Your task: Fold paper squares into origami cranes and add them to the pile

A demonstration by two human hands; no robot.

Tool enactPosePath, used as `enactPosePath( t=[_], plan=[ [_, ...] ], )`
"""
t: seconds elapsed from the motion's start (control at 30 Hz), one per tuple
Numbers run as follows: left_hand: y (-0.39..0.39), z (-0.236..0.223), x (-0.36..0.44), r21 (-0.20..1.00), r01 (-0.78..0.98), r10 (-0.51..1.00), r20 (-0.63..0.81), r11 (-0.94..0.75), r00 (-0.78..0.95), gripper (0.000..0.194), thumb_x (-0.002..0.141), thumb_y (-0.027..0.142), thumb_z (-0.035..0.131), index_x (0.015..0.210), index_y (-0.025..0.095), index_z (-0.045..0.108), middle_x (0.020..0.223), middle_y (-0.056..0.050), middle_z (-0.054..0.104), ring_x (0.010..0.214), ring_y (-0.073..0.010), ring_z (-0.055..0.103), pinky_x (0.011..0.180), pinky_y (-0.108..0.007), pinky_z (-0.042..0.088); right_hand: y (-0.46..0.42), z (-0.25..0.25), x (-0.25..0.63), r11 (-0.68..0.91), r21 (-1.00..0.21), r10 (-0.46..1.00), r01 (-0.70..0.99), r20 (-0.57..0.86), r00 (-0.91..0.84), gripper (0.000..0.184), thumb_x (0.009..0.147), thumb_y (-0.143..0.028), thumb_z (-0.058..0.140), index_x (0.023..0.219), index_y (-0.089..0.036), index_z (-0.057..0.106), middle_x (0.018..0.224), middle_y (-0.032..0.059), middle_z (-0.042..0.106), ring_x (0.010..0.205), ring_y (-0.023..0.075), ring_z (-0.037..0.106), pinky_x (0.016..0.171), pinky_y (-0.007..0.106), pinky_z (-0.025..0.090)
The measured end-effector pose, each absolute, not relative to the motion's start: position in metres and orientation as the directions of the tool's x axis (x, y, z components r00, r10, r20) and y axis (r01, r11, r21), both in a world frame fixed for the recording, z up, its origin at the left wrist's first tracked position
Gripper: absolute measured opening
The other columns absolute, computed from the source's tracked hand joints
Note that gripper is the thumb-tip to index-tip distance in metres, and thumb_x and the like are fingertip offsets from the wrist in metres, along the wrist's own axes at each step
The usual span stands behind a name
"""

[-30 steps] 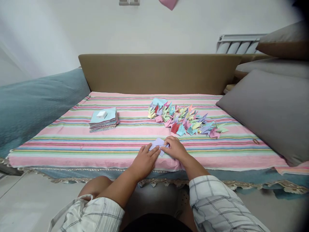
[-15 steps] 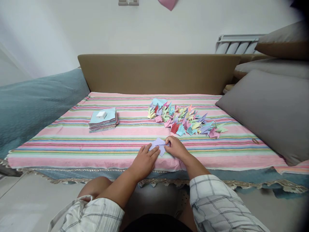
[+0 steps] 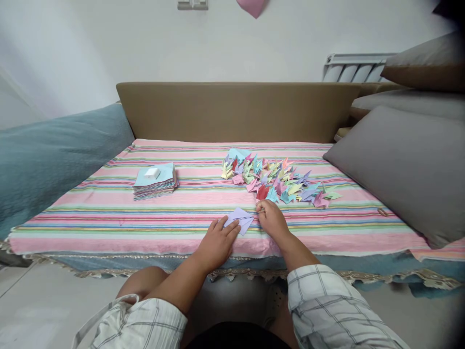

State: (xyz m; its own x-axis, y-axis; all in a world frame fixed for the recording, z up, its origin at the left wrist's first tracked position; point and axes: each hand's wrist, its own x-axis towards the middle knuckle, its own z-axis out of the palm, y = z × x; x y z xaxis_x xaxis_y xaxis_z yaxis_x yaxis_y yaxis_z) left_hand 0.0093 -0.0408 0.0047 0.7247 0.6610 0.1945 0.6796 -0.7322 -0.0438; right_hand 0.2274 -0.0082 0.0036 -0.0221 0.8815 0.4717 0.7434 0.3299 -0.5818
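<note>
"Paper (image 3: 244, 223): position, and what changes?"

"Lilac, kite-shaped, flat on the striped cloth (image 3: 109, 232), its left part under the fingers of the left hand (image 3: 217, 242). Half a second earlier the right hand (image 3: 272, 219) pinches its right corner; now that hand sits just off the tip."

"Meaning for the folding?"

"Right point lies uncovered, dark seam running out to it. Judgement: the crease at that end looks pressed, and the left hand alone steadies the paper."

"Fingers?"

"Left: extended, slightly spread, tips lying on the paper, gripping nothing. Right: curled closed, thumb tucked in (no item shows between them, though the detail is small)."

"Edges and room?"

"Cloth's front edge runs near, on the person's side. Paper cranes (image 3: 279, 185) crowd the far side, a red crane (image 3: 263, 192) and a blue crane (image 3: 272, 195) just beyond the right hand. Leftward, open cloth separates the left hand from the paper stack (image 3: 154, 188). Rightward, cloth lies open (bar one small brown object (image 3: 382, 212)) to the grey pillow (image 3: 395, 165). Sideways travel seems easier than forward."
</note>
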Motion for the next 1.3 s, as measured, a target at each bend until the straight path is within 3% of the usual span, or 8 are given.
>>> enactPosePath(
  t=[0.13,0.33,0.67,0.8,0.93,1.07,1.17,1.3],
  plan=[
    [-0.041,0.006,0.010,-0.044,0.680,0.660,0.204,-0.732,0.723,0.053,0.080,0.019,0.051,0.132,0.022,0.042,0.139,-0.007,0.044,0.127,-0.0309,0.034,0.101,-0.049,0.028,-0.021,0.009,0.221,0.585,-0.481,0.776,0.653,0.566,-0.279,0.031,0.071,-0.005,0.043,0.091,-0.019,0.061,0.102,0.0069,0.063,0.099,0.0200,0.053,0.090,0.037,0.040],
    [-0.041,0.004,0.009,-0.033,0.682,0.662,0.212,-0.731,0.719,0.059,0.079,0.017,0.051,0.136,0.023,0.037,0.140,-0.006,0.043,0.128,-0.0308,0.033,0.102,-0.049,0.027,-0.026,0.001,0.212,0.586,-0.399,0.801,0.705,0.413,-0.432,0.030,0.075,-0.011,0.048,0.093,-0.023,0.069,0.114,0.0049,0.062,0.106,0.0217,0.049,0.094,0.041,0.039],
    [-0.042,0.003,0.008,-0.016,0.680,0.664,0.203,-0.733,0.720,0.053,0.080,0.018,0.048,0.133,0.022,0.041,0.141,-0.003,0.041,0.128,-0.0320,0.032,0.103,-0.050,0.026,-0.025,0.004,0.232,0.368,-0.338,0.918,0.866,0.283,-0.279,0.032,0.073,-0.009,0.050,0.090,-0.026,0.072,0.123,0.0036,0.056,0.112,0.0250,0.044,0.095,0.042,0.036],
    [-0.041,0.002,0.009,-0.008,0.681,0.664,0.211,-0.732,0.717,0.053,0.080,0.018,0.049,0.133,0.022,0.042,0.140,-0.004,0.042,0.129,-0.0317,0.031,0.103,-0.051,0.027,-0.024,0.008,0.237,0.272,-0.335,0.939,0.902,0.298,-0.173,0.024,0.074,-0.009,0.048,0.079,-0.021,0.069,0.103,0.0078,0.063,0.098,0.0239,0.050,0.087,0.038,0.040],
    [-0.040,0.002,0.009,-0.016,0.684,0.665,0.214,-0.730,0.715,0.053,0.080,0.018,0.049,0.132,0.023,0.042,0.139,-0.006,0.043,0.128,-0.0315,0.032,0.102,-0.051,0.028,-0.030,0.011,0.225,0.376,-0.357,0.887,0.855,0.407,-0.220,0.027,0.076,-0.010,0.043,0.089,-0.019,0.066,0.099,0.0082,0.064,0.099,0.0220,0.052,0.090,0.037,0.038],
    [-0.041,0.004,0.009,-0.009,0.684,0.667,0.214,-0.729,0.713,0.057,0.079,0.019,0.050,0.135,0.023,0.039,0.138,-0.007,0.045,0.128,-0.0304,0.033,0.103,-0.049,0.027,-0.040,0.007,0.206,0.606,-0.287,0.795,0.742,0.270,-0.544,0.051,0.082,-0.023,0.043,0.132,-0.018,0.043,0.144,0.0070,0.035,0.133,0.0235,0.025,0.109,0.044,0.017],
    [-0.041,0.003,0.008,-0.001,0.683,0.668,0.213,-0.730,0.714,0.060,0.079,0.018,0.051,0.137,0.024,0.036,0.138,-0.006,0.044,0.129,-0.0299,0.032,0.104,-0.048,0.027,-0.043,0.001,0.201,0.582,-0.275,0.810,0.765,0.109,-0.576,0.070,0.084,-0.044,0.043,0.144,-0.016,0.019,0.150,0.0094,0.017,0.139,0.0250,0.010,0.110,0.048,0.008],
    [-0.040,0.001,0.006,0.006,0.675,0.662,0.200,-0.738,0.722,0.061,0.080,0.018,0.050,0.139,0.025,0.032,0.141,-0.006,0.040,0.131,-0.0288,0.030,0.104,-0.048,0.027,-0.042,-0.004,0.202,0.556,-0.272,0.823,0.786,0.048,-0.566,0.081,0.082,-0.054,0.044,0.146,-0.017,0.008,0.151,0.0095,0.011,0.139,0.0242,0.004,0.111,0.049,0.003]
  ],
)
